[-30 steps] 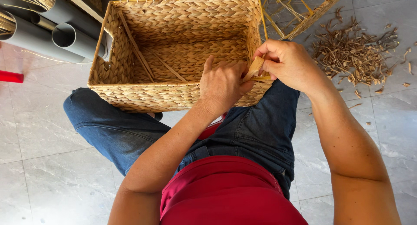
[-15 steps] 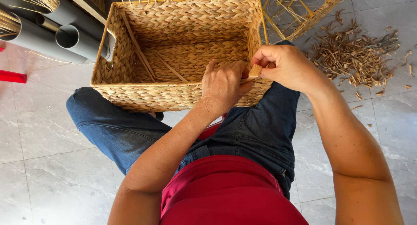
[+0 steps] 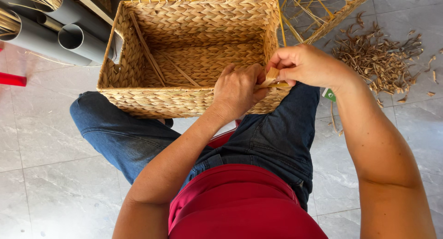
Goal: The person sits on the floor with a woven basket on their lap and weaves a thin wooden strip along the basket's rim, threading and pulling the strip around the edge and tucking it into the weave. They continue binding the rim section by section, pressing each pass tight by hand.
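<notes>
A rectangular woven straw basket [image 3: 152, 100] rests across my knees, its open top facing me. My left hand [image 3: 237, 91] grips the near rim close to the right corner, fingers curled over the edge. My right hand [image 3: 304, 66] pinches a flat pale fibre strand [image 3: 271, 76] at that same corner, just above the rim. Two loose thin sticks [image 3: 147, 50] lie slanted inside the basket.
Grey plastic pipes [image 3: 69, 36] holding bundles of straw lie at the upper left. A pile of dry fibre scraps [image 3: 383, 54] lies on the tiled floor at the right. A bare wire frame [image 3: 323, 13] stands behind the basket. A red object [image 3: 11, 79] shows at the left edge.
The basket and both hands have shifted slightly in view. My right hand still works the strand at the corner; my left hand keeps its hold on the rim.
</notes>
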